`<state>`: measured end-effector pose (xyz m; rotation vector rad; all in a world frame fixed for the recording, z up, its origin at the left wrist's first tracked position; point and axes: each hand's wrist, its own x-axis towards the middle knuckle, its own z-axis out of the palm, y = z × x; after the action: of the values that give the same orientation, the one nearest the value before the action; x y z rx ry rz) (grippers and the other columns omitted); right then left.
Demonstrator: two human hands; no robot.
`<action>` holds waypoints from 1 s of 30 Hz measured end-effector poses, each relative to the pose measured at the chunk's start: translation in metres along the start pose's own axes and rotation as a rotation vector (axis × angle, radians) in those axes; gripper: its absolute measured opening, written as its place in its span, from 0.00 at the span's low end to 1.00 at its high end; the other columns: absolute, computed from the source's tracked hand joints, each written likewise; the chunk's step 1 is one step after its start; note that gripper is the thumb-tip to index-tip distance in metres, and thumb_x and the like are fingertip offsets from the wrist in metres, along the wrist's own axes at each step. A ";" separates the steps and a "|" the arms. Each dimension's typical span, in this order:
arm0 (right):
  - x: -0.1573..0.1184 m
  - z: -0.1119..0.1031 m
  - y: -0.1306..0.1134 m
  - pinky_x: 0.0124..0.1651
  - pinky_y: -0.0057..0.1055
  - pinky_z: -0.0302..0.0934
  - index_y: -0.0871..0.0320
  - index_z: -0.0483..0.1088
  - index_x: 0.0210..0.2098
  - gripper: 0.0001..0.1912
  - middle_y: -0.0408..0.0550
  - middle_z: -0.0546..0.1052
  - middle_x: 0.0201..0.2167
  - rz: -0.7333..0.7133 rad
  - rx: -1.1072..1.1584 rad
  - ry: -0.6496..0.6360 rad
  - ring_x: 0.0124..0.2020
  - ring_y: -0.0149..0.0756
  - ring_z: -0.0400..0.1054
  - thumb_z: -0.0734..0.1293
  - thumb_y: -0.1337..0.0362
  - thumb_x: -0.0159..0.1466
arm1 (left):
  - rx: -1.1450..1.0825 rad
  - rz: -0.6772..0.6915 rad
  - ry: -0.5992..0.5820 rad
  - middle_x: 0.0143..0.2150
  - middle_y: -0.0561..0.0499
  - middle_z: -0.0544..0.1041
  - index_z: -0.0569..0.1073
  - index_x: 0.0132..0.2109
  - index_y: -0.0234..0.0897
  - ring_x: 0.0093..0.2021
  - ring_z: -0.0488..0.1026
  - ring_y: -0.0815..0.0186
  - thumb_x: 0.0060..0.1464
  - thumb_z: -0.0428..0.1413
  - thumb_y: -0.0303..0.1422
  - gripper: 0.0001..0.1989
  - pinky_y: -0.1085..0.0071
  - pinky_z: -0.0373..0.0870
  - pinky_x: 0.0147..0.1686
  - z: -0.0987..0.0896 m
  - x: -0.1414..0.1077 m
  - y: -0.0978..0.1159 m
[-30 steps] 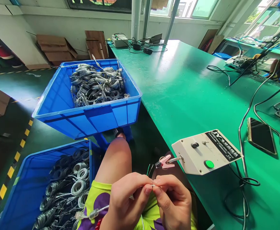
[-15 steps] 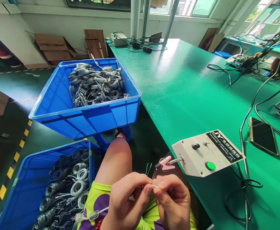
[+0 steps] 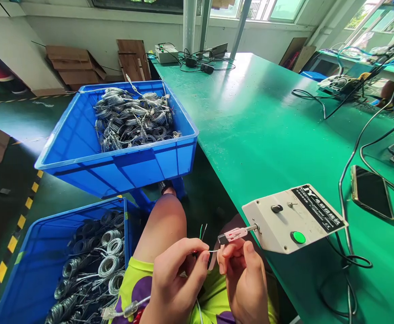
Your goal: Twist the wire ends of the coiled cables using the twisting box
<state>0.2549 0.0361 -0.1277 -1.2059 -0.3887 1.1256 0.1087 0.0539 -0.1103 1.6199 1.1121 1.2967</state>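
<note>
My left hand (image 3: 179, 276) pinches the end of a thin cable between thumb and forefinger. From that pinch a white wire (image 3: 213, 251) points right, and a green wire (image 3: 201, 231) and a dark one stick up. The cable's plug end (image 3: 129, 309) hangs out left of my wrist. My right hand (image 3: 246, 281) is open, thumb apart from the fingers, its fingertips by the white wire's tip and just under a pink clip (image 3: 232, 235). That clip sits on the shaft of a beige machine box (image 3: 293, 218) with a black knob and a green button.
A blue crate (image 3: 149, 164) of coiled cables stands left of the green table (image 3: 264, 135); a second blue crate (image 3: 31, 261) with coils sits lower left. A phone (image 3: 372, 193) and black cords (image 3: 347, 180) lie on the right. Cardboard boxes (image 3: 71, 63) lean by the wall.
My right thumb has come away from the wire and the hand has opened. The pink clip has turned on its shaft. My left hand keeps its pinch and has shifted slightly left.
</note>
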 end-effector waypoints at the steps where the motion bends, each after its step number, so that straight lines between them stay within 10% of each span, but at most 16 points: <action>1: 0.001 0.001 0.000 0.23 0.28 0.64 0.56 0.77 0.26 0.32 0.45 0.75 0.21 0.037 0.009 0.042 0.19 0.33 0.67 0.78 0.32 0.63 | -0.004 -0.006 0.002 0.34 0.56 0.84 0.83 0.48 0.44 0.25 0.73 0.71 0.73 0.63 0.27 0.06 0.80 0.69 0.26 0.001 0.000 -0.001; 15: 0.015 -0.005 0.001 0.24 0.23 0.63 0.53 0.90 0.39 0.21 0.49 0.81 0.34 0.037 0.212 -0.036 0.22 0.26 0.66 0.85 0.42 0.63 | -0.055 -0.082 -0.025 0.35 0.53 0.86 0.85 0.47 0.42 0.28 0.77 0.70 0.72 0.65 0.28 0.04 0.81 0.73 0.29 0.009 0.010 -0.011; 30: 0.017 -0.012 0.012 0.26 0.25 0.55 0.48 0.89 0.53 0.19 0.37 0.64 0.16 0.046 0.262 -0.174 0.19 0.28 0.55 0.78 0.43 0.73 | -0.030 -0.090 -0.008 0.32 0.54 0.85 0.86 0.45 0.40 0.26 0.79 0.71 0.70 0.66 0.27 0.04 0.82 0.74 0.27 0.013 0.011 -0.012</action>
<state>0.2660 0.0431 -0.1483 -0.8949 -0.3346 1.2830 0.1209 0.0676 -0.1201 1.5340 1.1423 1.2418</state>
